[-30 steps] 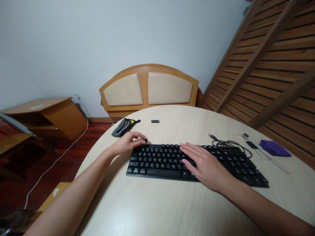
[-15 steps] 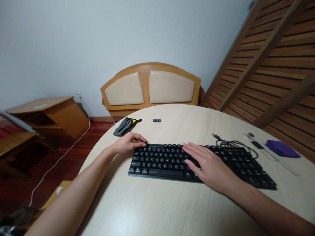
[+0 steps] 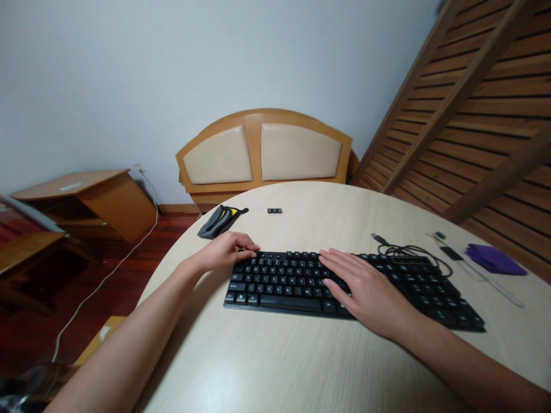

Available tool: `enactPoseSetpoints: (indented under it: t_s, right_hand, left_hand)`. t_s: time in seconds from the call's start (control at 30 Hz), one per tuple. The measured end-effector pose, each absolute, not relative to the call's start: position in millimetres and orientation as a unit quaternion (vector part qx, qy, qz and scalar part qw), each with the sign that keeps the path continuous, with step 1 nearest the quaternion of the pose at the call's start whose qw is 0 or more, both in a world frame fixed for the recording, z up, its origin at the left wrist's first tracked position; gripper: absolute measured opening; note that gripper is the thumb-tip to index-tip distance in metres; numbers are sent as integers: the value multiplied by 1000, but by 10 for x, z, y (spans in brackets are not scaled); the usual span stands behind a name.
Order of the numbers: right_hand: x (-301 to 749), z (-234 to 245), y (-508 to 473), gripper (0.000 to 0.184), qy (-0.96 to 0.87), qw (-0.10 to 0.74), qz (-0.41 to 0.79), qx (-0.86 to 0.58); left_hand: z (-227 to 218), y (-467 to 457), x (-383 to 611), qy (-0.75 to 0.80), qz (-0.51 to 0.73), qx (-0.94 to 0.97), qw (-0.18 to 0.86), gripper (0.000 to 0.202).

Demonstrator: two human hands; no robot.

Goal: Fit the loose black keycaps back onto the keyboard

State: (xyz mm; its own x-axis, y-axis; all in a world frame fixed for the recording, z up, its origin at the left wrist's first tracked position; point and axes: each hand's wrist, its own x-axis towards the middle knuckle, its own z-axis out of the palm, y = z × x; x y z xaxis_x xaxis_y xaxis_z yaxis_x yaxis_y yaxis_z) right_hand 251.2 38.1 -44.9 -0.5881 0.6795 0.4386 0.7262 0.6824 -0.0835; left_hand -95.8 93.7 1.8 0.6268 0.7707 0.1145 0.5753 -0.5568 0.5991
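A black keyboard lies on the round pale wooden table. My left hand is at its top left corner, thumb and fingertips closed together on the edge by the corner key. Whatever lies between those tips is mostly hidden. Flat across the right part of the letter keys rests my right hand, fingers stretched out and thumb apart, covering some keys. Three small black keycaps sit in a row beyond the keyboard. A coiled black USB cable lies behind its right half.
Beyond my left hand is a grey, black and yellow folded item. At the right lie a purple cloth and a thin pale rod with a dark part. A headboard and a slatted wooden panel stand behind the table.
My left hand's fingertips have shifted very slightly at the keyboard corner. My right hand and the keyboard look the same.
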Motion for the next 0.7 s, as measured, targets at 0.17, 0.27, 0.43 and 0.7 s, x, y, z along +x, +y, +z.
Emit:
enactPoseSetpoints:
  t_s: [0.17,0.27,0.43,0.7]
  right_hand:
    - [2507,-440,374,44,-889,229,-47,-393]
    - [2506,-444,371,43,-886,241,-33,-394]
    - [2503,-451,371,42,-884,250,-23,-395]
    - [2500,-442,367,43,-886,246,-29,-393]
  left_hand:
    - [42,918,-916,395,176,868,243,23]
    - [19,924,-910,410,176,861,245,22]
    - [-57,960,-930,432,184,840,273,23]
    - [-136,1031,-981,445,184,813,327,22]
